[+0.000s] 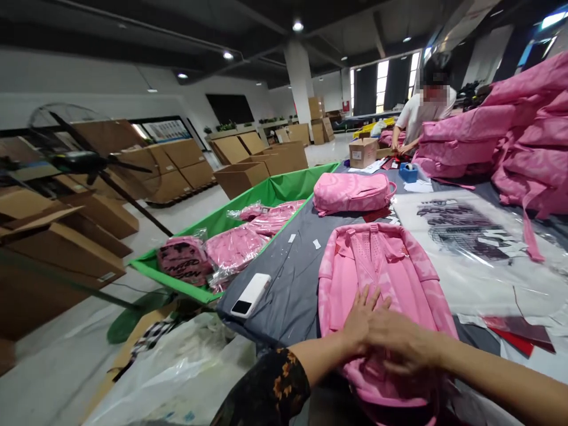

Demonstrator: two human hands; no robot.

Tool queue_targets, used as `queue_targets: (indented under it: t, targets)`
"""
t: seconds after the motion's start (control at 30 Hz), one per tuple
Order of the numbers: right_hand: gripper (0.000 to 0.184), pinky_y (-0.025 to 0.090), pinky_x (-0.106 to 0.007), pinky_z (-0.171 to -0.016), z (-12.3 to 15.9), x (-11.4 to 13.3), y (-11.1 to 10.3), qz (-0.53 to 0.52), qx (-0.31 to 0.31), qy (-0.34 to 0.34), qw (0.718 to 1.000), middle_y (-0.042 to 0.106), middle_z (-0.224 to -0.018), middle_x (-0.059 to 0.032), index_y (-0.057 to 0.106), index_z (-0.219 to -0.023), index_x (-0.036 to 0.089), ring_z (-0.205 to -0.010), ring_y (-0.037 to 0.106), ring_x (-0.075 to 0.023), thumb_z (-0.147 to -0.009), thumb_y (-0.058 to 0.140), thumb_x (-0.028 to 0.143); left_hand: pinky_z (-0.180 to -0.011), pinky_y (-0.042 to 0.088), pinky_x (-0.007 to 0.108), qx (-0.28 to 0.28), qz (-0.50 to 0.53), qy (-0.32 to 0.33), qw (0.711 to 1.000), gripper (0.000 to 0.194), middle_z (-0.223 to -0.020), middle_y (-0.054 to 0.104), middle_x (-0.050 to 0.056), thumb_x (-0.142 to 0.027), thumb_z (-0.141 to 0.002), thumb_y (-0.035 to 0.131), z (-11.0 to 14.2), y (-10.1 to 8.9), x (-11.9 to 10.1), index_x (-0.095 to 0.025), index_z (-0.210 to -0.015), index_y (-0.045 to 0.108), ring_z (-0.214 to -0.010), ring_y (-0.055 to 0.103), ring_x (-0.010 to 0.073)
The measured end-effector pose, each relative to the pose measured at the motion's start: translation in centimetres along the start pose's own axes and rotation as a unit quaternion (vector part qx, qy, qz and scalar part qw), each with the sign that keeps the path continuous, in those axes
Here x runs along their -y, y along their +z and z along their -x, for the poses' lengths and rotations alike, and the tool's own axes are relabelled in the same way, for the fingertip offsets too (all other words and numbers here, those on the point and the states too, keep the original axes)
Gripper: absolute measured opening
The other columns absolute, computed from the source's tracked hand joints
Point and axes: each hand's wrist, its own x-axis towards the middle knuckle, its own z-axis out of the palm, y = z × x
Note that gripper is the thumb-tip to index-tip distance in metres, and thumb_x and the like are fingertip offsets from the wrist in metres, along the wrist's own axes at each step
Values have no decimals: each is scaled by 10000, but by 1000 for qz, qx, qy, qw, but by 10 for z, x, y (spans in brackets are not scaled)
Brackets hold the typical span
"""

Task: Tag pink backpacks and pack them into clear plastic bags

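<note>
A pink backpack (423,284) lies on the table with its shoulder straps and padded back facing up. My left hand (364,316) rests on the lower part of its back panel, fingers stretched out and apart. Crossing over from the right, my right hand (399,338) partly covers the left one. Its fingers look extended, though they are slightly blurred, and nothing shows in them. Just beyond the top of this bag sits a second pink backpack (350,190), lying closed on its side.
A white power bank (251,296) lies near the table's left edge, beside a green-lined bin (177,278) of plastic-wrapped pink bags. Clear plastic bags (444,266) are spread at right, below stacked pink backpacks (465,142). A co-worker (428,103) stands at the far end.
</note>
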Motion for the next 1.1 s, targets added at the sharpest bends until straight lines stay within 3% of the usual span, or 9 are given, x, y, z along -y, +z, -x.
queue_targets:
  t: [0.07, 0.17, 0.33, 0.47, 0.63, 0.8, 0.87, 0.97, 1.1]
  targets:
    - [233, 414, -336, -656, 1, 10, 12, -44, 116, -65, 990, 650, -779, -40, 614, -956, 225, -709, 569, -204, -767, 484, 266, -1246, 207, 512, 30, -3, 53, 998, 590, -1655, 301, 62, -439, -1019, 428, -1, -4, 9, -291, -1577, 309, -1545, 204, 297]
    - [243, 386, -330, -626, 7, -1, 39, -42, 112, -51, 992, 623, -724, -14, 596, -934, 222, -662, 545, -191, -724, 473, 241, -1243, 240, 480, 8, -8, 65, 998, 484, -1619, 380, -31, -388, -1067, 297, -1, -5, 20, -387, -1550, 340, -1518, 284, 224]
    - [160, 409, -331, -673, 14, -22, 65, 10, 63, -59, 996, 595, -718, -13, 543, -853, 235, -688, 539, -193, -707, 477, 249, -1172, 86, 750, -49, -37, -47, 997, 594, -1698, 112, -19, -543, -983, 481, -3, 3, 27, -500, -1537, 272, -1544, 72, 443]
    - [120, 425, -358, -742, 11, -11, 60, 108, -25, 51, 993, 643, -870, -75, 551, -913, 202, -796, 547, -217, -817, 480, 208, -1145, 33, 782, -15, -25, -74, 997, 743, -1697, 35, 50, -604, -914, 559, 10, 6, 22, -449, -1558, 224, -1523, -28, 504]
    - [295, 425, -413, -975, 20, -15, 41, 188, -72, 248, 948, 640, -1236, -119, 603, -1195, 210, -1133, 552, -254, -924, 510, 142, -1152, 151, 760, 38, -20, -36, 998, 876, -1690, 89, 28, -775, -832, 534, 49, -3, 10, -454, -1568, 184, -1518, 70, 510]
    - [275, 459, -424, -923, 29, -41, 28, 177, -54, 392, 901, 657, -1203, -135, 659, -1143, 192, -1116, 584, -289, -920, 507, 136, -1119, 288, 685, 49, -48, -37, 997, 810, -1373, 639, 147, -766, -903, 409, 21, -48, -7, -309, -1567, 333, -1223, 595, 396]
    - [180, 471, -352, -833, 29, -54, 20, 153, -42, 399, 903, 690, -1103, -103, 689, -1020, 200, -1006, 627, -257, -899, 559, 170, -1170, 206, 666, -19, -63, -65, 996, 719, -1395, 621, 144, -690, -950, 402, -7, -49, -11, -297, -1551, 376, -1305, 533, 370]
    - [128, 460, -272, -746, 39, -87, -13, 123, -52, 426, 895, 711, -962, -40, 689, -936, 223, -872, 650, -187, -914, 563, 226, -1198, 90, 681, -61, -48, -126, 989, 737, -1657, 294, 78, -676, -923, 476, -38, -23, -8, -358, -1567, 311, -1531, 168, 416]
    - [218, 476, -346, -883, 99, -146, -93, 146, -122, 546, 816, 688, -1085, -70, 651, -1057, 180, -997, 633, -197, -989, 468, 278, -1227, -18, 643, -50, 5, -132, 990, 737, -1686, 202, -14, -682, -927, 456, -45, 16, 6, -406, -1574, 240, -1562, 3, 376]
